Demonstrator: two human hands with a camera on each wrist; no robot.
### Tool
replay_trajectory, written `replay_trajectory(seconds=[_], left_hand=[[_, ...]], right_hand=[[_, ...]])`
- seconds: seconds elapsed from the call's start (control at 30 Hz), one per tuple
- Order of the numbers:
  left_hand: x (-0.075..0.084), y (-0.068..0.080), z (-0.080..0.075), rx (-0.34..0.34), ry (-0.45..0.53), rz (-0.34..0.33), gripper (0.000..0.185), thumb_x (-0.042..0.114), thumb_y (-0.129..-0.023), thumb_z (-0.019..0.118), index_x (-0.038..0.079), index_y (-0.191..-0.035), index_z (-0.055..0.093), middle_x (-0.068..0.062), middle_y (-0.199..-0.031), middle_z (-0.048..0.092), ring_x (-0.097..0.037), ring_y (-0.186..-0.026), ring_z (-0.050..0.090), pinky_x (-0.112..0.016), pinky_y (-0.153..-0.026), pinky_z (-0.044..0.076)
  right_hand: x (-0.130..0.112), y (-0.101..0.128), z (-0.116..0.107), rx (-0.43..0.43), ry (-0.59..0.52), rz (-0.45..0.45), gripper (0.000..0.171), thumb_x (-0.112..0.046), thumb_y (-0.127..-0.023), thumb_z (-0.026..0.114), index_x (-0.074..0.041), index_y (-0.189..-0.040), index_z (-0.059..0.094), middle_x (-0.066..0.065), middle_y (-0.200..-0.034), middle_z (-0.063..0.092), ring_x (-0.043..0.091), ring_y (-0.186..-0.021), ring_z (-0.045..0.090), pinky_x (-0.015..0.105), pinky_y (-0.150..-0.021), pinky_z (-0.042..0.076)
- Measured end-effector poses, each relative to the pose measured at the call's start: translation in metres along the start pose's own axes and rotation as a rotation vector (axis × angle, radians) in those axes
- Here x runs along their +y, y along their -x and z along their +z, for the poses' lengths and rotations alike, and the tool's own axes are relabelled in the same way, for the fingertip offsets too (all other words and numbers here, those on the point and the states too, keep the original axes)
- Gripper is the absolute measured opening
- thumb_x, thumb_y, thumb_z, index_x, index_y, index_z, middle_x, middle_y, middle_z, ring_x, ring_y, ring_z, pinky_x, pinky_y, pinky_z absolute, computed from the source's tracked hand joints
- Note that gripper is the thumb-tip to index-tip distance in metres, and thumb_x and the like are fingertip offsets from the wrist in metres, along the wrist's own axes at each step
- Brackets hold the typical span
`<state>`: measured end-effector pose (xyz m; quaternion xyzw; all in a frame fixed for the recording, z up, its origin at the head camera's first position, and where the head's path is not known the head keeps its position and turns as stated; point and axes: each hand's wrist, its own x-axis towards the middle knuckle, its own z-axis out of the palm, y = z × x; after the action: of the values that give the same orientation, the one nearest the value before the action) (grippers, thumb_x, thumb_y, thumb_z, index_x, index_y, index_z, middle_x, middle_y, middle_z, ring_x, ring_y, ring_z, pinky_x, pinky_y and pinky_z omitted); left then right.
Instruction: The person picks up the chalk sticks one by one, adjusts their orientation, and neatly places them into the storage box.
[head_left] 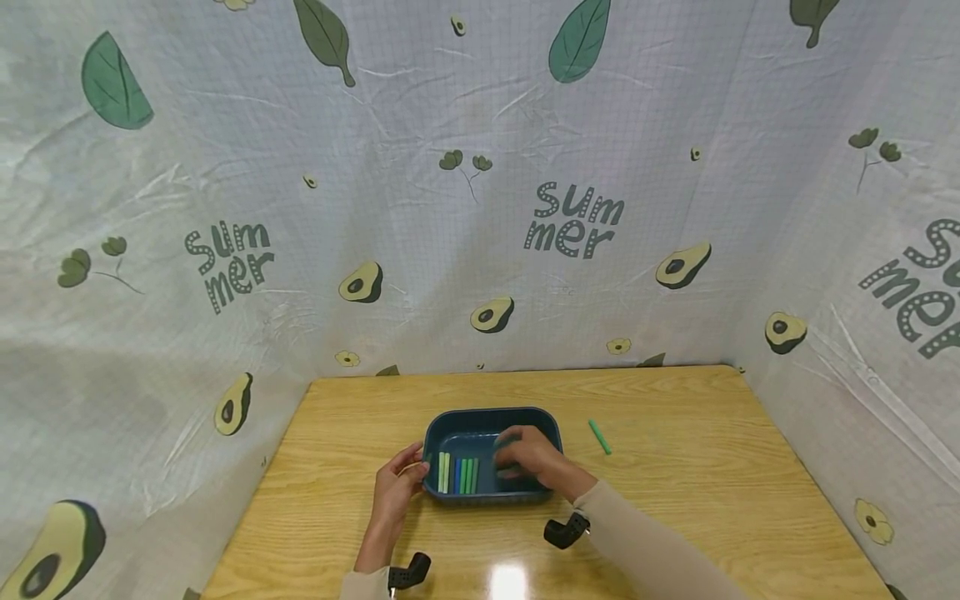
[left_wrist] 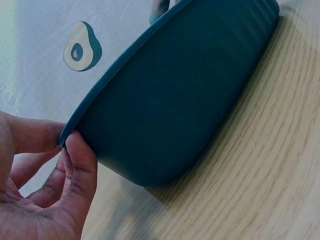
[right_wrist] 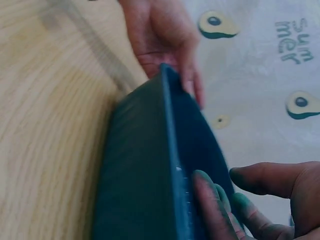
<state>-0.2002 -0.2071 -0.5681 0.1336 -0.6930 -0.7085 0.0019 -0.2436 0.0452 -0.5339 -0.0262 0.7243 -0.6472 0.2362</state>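
A dark blue plastic bin point(head_left: 491, 497) stands on the table. My left hand point(head_left: 397, 485) pinches its left rim between thumb and fingers; the left wrist view shows this hand point(left_wrist: 47, 175) at the bin's corner. My right hand point(head_left: 532, 457) reaches over the right side into the bin. In the right wrist view its thumb and fingers point(right_wrist: 265, 177) are spread apart, tips smudged green, and nothing shows between them. Inside the bin, to the left, lie pale yellow-green chalk sticks point(head_left: 444, 472), a blue chalk stick point(head_left: 457, 476) and green chalk sticks point(head_left: 469, 476) side by side.
Another green chalk stick point(head_left: 600, 437) lies on the wooden table point(head_left: 675, 492), right of the bin. A white sheet point(head_left: 450, 250) printed with avocados and leaves hangs behind the table and along both sides.
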Motion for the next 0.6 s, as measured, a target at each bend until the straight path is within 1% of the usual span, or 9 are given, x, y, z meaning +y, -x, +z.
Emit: replay_trajectory(seconds=[0.2, 0.33, 0.43, 0.6], left_hand=[[0.0, 0.0, 0.0, 0.003, -0.012, 0.012, 0.045, 0.004, -0.093, 0.061, -0.001, -0.137, 0.054, -0.02, -0.124, 0.054, -0.007, -0.084, 0.057, -0.026, -0.066, 0.051], [0.0, 0.0, 0.0, 0.004, -0.004, 0.007, 0.045, 0.004, -0.093, 0.062, -0.002, -0.137, 0.054, -0.02, -0.124, 0.054, -0.007, -0.084, 0.058, -0.025, -0.066, 0.051], [-0.001, -0.001, 0.001, 0.006, -0.005, -0.002, 0.045, 0.004, -0.092, 0.062, -0.001, -0.136, 0.055, -0.019, -0.122, 0.055, -0.007, -0.084, 0.058, -0.025, -0.066, 0.051], [-0.001, -0.001, 0.002, 0.014, -0.005, -0.004, 0.044, 0.004, -0.092, 0.063, -0.001, -0.136, 0.056, -0.017, -0.12, 0.056, -0.007, -0.084, 0.059, -0.025, -0.066, 0.051]], right_hand=[[-0.005, 0.01, -0.012, 0.053, 0.007, -0.043, 0.038, -0.008, -0.089, 0.067, 0.004, -0.124, 0.055, 0.018, -0.101, 0.067, 0.031, -0.085, 0.071, 0.046, -0.076, 0.059], [-0.009, 0.018, -0.019, 0.116, 0.033, -0.087, 0.033, -0.008, -0.089, 0.067, 0.003, -0.119, 0.057, 0.018, -0.103, 0.066, 0.028, -0.085, 0.07, 0.045, -0.075, 0.059], [-0.012, 0.024, -0.025, 0.18, 0.052, -0.118, 0.03, -0.006, -0.089, 0.068, 0.001, -0.116, 0.059, 0.017, -0.105, 0.065, 0.026, -0.087, 0.069, 0.044, -0.074, 0.058], [-0.012, 0.031, -0.035, 0.268, 0.083, -0.164, 0.028, -0.006, -0.088, 0.067, -0.001, -0.115, 0.062, 0.016, -0.108, 0.065, 0.023, -0.09, 0.068, 0.041, -0.073, 0.058]])
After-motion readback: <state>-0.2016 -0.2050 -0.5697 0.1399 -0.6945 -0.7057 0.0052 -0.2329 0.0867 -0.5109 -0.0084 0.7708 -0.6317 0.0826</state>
